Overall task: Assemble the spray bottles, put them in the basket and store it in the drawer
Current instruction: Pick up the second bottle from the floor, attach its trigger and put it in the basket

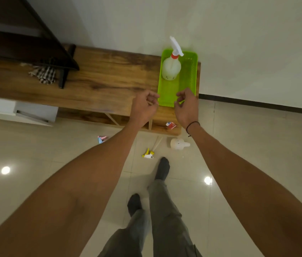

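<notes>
A bright green basket [188, 75] stands at the right end of the wooden cabinet top [100, 76]. Inside it lies an assembled spray bottle [171, 68] with a white trigger head and an orange collar. My left hand [144, 106] hovers at the basket's near left corner, fingers loosely curled and holding nothing. My right hand [186, 106] is over the basket's near edge, fingers relaxed and also holding nothing. On the floor below lie a white bottle body [179, 143] without a head and a yellow and white spray head [149, 153] with its tube.
A checked cloth [43, 74] lies on the cabinet top by a dark stand [64, 71]. A white drawer front [33, 115] is at the left. A red and white packet [170, 125] sits on the lower shelf. A pink and blue item [102, 139] lies on the tiled floor.
</notes>
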Demonstrator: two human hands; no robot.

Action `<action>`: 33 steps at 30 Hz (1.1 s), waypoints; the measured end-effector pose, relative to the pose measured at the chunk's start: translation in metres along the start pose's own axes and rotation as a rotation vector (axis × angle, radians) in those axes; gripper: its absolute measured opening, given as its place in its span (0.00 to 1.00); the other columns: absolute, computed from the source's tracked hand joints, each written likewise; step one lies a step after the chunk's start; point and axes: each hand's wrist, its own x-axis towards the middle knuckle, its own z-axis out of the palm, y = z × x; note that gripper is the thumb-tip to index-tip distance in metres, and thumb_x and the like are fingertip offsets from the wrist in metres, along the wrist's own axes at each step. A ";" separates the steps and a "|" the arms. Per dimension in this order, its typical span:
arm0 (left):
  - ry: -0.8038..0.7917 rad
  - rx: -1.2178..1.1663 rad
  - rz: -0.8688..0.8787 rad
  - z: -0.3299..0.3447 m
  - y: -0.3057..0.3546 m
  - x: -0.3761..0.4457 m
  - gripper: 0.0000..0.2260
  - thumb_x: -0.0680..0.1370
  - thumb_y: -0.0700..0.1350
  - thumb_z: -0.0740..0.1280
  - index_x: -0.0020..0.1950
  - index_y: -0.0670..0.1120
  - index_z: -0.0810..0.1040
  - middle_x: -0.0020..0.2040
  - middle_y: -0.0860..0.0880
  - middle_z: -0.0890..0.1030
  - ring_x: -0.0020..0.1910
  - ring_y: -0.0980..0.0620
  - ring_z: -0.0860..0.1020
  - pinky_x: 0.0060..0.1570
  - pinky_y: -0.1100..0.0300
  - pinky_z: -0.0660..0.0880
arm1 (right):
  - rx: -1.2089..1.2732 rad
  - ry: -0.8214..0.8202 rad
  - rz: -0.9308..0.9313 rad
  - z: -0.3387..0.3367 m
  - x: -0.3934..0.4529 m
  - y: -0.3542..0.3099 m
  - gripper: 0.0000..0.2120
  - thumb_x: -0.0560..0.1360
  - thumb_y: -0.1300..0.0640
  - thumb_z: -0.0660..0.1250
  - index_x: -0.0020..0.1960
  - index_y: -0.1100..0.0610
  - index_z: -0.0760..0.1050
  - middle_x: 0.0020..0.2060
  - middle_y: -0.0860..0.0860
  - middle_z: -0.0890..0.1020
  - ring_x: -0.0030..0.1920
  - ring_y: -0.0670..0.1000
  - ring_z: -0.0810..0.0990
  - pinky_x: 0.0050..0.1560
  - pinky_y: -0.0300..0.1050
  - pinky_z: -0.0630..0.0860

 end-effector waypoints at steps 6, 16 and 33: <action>-0.006 -0.003 -0.081 -0.004 -0.029 -0.050 0.12 0.72 0.35 0.72 0.50 0.50 0.86 0.36 0.56 0.82 0.35 0.59 0.79 0.42 0.63 0.77 | -0.035 -0.095 -0.021 0.021 -0.058 0.027 0.15 0.74 0.72 0.63 0.56 0.58 0.77 0.49 0.55 0.80 0.46 0.53 0.79 0.50 0.55 0.80; 0.003 -0.064 -0.204 0.032 -0.128 -0.093 0.10 0.74 0.36 0.73 0.51 0.49 0.85 0.41 0.55 0.85 0.44 0.56 0.83 0.47 0.59 0.78 | -0.108 -0.237 -0.077 0.091 -0.080 0.103 0.15 0.75 0.72 0.63 0.56 0.58 0.78 0.48 0.49 0.80 0.49 0.50 0.78 0.51 0.51 0.80; -0.009 -0.046 -0.300 0.121 -0.374 -0.051 0.13 0.72 0.35 0.71 0.54 0.47 0.85 0.42 0.48 0.87 0.45 0.50 0.86 0.53 0.47 0.84 | -0.544 -0.637 -0.211 0.311 -0.066 0.326 0.26 0.70 0.71 0.69 0.65 0.52 0.76 0.60 0.53 0.77 0.63 0.58 0.73 0.53 0.54 0.79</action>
